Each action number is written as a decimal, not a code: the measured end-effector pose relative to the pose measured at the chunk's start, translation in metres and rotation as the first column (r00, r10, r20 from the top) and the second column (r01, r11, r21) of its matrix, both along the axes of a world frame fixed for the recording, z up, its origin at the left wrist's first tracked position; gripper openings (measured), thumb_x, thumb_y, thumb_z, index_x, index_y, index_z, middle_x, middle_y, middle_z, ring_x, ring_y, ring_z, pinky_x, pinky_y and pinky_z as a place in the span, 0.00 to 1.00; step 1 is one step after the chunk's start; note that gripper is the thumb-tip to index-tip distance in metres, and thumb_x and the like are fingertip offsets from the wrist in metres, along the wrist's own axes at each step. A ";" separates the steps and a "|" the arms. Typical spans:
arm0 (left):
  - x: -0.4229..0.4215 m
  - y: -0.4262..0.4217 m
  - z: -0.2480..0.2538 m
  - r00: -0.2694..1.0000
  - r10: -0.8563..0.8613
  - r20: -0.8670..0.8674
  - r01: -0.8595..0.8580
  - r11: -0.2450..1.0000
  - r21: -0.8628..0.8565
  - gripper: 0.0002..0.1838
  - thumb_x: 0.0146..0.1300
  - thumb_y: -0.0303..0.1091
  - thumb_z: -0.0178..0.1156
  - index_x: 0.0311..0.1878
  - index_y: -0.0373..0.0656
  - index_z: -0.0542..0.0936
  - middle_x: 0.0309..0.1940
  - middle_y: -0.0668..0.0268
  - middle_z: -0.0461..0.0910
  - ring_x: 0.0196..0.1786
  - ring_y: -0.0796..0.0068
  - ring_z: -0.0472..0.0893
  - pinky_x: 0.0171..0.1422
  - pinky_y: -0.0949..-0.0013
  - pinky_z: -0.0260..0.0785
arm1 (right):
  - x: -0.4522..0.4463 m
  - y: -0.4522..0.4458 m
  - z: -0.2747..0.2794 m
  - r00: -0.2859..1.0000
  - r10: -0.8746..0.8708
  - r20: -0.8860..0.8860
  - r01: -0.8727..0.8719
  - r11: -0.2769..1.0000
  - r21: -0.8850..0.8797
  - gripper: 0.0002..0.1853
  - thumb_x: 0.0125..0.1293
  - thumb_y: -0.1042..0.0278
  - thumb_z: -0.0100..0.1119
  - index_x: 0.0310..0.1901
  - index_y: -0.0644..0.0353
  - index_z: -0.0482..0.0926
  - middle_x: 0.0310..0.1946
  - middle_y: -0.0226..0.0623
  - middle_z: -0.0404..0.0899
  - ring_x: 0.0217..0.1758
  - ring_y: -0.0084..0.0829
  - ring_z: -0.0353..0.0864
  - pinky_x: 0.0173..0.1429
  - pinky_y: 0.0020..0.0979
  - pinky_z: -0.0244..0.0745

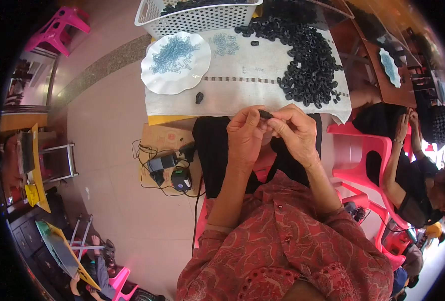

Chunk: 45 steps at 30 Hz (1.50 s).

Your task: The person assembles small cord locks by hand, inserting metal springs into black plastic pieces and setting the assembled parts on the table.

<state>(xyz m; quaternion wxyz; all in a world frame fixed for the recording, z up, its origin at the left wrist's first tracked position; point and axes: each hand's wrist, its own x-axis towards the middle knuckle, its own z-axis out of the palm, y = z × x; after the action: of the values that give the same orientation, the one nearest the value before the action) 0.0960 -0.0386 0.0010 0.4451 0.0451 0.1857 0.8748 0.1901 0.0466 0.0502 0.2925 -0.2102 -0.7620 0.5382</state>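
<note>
Between my two hands, just off the table's near edge, is a small black oval part (265,114). The fingertips of my left hand (245,133) pinch one end of it, and those of my right hand (298,131) close on the other side. Fingers cover much of the part. On the cloth-covered table (232,98) lies a single black part (199,98) to the left. A large heap of black ring-shaped parts (310,65) spreads over the right side. A white scalloped plate (154,83) holds many small clear bluish pieces (174,54).
A white perforated basket (202,25) with black parts stands at the back. More clear pieces (226,44) lie beside the plate. Black adapters and cables (164,163) rest on cardboard at lower left. A person (408,175) sits at the right near a pink chair (363,145).
</note>
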 end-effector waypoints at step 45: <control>-0.038 -0.017 0.013 0.643 -0.037 -0.765 -0.595 0.604 -0.529 0.09 0.66 0.29 0.60 0.45 0.35 0.82 0.33 0.68 0.82 0.26 0.83 0.75 0.33 0.80 0.69 | -0.003 -0.008 -0.026 0.995 -0.073 0.074 0.101 0.840 -0.534 0.07 0.70 0.69 0.56 0.39 0.65 0.77 0.23 0.29 0.78 0.21 0.14 0.73 0.24 0.18 0.68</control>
<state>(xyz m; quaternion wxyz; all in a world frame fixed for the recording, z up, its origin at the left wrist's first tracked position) 0.0584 -0.0556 0.0141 0.1556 0.1595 0.6882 0.6905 0.1869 0.0390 0.0246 0.2266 -0.3316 -0.5781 0.7103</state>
